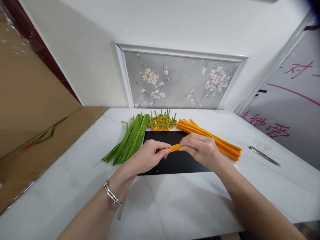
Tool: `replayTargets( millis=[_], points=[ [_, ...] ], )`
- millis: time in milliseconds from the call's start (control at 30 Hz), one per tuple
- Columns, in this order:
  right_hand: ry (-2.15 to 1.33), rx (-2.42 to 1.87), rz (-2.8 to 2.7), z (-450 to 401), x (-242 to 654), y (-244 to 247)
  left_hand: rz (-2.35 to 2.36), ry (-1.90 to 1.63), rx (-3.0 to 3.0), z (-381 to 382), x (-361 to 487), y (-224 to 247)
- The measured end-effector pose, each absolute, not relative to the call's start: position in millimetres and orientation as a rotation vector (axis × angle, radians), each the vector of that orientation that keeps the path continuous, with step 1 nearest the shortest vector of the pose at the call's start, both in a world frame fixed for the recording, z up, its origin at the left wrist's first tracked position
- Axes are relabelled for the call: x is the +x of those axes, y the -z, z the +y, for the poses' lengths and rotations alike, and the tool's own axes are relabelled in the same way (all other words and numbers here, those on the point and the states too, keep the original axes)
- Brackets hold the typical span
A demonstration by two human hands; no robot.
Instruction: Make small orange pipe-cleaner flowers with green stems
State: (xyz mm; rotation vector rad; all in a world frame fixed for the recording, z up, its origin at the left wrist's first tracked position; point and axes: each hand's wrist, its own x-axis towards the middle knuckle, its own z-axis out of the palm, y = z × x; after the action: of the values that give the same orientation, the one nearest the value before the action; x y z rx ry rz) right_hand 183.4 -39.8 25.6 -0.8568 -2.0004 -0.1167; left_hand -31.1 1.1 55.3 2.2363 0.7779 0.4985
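Between my two hands is a short, bumpy orange fuzzy piece [175, 147], held above a black mat [172, 166]. My left hand [152, 155] pinches its left end with thumb and fingers. At its right end, the fingers of my right hand [201, 148] are closed on it. A bundle of green fuzzy stems [133, 140] lies left of the mat. Orange fuzzy stems [212, 138] lie to the right, partly behind my right hand. Several small orange and green pieces with upright green stems [162, 121] stand behind the mat.
Metal tweezers [264, 156] and pale rings [262, 145] lie on the white marbled table [162, 206] at the right. A wall with a framed floral panel [180, 80] rises behind. Brown cardboard [32, 140] borders the left side, and a board with red writing [292, 100] stands at right.
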Motion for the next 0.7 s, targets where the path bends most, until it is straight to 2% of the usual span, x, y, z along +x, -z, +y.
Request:
replayTargets(
  millis=[500,700],
  points=[
    [0.086,-0.904,-1.955,-41.0,182.9,-27.7,0.815,-0.56,2.419,-3.0,-28.1,-50.0],
    [0.059,-0.9,-1.913,-43.1,182.7,-32.5,0.706,-0.505,2.297,-0.1,-31.4,-54.0]
  ],
)
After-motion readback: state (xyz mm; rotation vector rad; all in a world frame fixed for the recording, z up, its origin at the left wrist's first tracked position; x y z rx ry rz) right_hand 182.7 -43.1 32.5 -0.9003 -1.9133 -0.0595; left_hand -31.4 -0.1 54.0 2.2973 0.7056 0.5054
